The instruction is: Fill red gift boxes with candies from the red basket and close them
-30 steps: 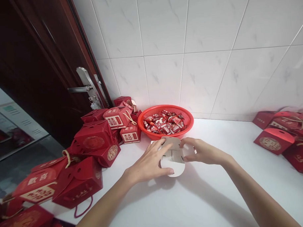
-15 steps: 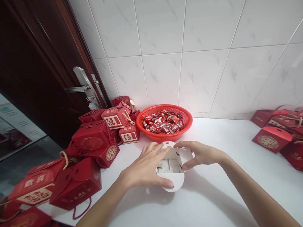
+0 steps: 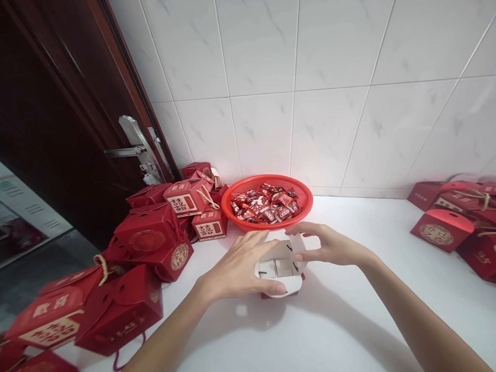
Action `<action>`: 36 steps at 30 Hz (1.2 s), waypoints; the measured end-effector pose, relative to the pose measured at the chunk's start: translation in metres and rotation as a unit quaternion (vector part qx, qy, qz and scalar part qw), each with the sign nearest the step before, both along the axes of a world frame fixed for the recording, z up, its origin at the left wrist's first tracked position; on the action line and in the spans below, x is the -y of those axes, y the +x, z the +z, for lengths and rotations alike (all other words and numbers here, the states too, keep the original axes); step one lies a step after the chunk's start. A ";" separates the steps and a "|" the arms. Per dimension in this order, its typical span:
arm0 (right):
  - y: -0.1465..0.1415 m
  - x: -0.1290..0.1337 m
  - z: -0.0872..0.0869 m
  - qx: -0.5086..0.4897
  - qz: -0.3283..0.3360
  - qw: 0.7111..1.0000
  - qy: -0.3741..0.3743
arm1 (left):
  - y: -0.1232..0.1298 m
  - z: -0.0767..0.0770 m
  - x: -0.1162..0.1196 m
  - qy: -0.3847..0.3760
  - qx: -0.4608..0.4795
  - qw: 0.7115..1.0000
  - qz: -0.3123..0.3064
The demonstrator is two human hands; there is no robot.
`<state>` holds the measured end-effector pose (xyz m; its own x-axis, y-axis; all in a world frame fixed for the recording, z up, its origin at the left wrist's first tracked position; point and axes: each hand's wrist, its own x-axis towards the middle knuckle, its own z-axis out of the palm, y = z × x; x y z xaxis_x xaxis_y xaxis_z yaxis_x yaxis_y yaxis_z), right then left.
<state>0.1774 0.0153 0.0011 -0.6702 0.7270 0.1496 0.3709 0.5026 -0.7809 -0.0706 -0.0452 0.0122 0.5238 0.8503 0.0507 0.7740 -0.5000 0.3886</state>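
Note:
An open-topped box (image 3: pixel 284 267), white inside and red outside, stands on the white table in front of the basket. My left hand (image 3: pixel 242 265) rests around its left side, thumb on the raised near flap and fingers over the far left edge. At the box's right side, my right hand (image 3: pixel 325 245) pinches the right flap between thumb and fingers. Just behind is a red plastic basket (image 3: pixel 309 201), filled with red-wrapped candies (image 3: pixel 269 207).
Red gift boxes (image 3: pixel 147 233) with cord handles are piled along the left side. More red boxes (image 3: pixel 442 229) lie at the far right. A tiled wall (image 3: pixel 335 134) backs the table (image 3: pixel 351 340); a dark door (image 3: pixel 66 105) stands at left.
The box's near flap has risen from lying outward, and its red outer side now shows. My hands stay on the box, with the right one shifted slightly upward. The view has tilted a little.

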 end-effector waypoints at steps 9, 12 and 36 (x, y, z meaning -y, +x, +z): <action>-0.005 -0.015 -0.005 -0.159 -0.079 0.984 -0.020 | -0.011 0.027 -0.070 0.074 0.092 0.990 0.080; -0.011 -0.033 -0.013 -0.196 -0.131 0.972 -0.019 | -0.014 0.025 -0.119 0.024 -0.046 0.993 0.108; -0.065 -0.132 -0.021 -0.350 -0.250 0.896 -0.112 | 0.027 -0.009 -0.217 -0.160 -0.220 0.962 0.016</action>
<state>0.1126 0.1473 -0.0195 -0.0517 0.9745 0.2185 -0.1143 0.2116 -0.9707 -0.0432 0.1718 0.0029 0.4069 0.8019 -0.4375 0.9122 -0.3817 0.1489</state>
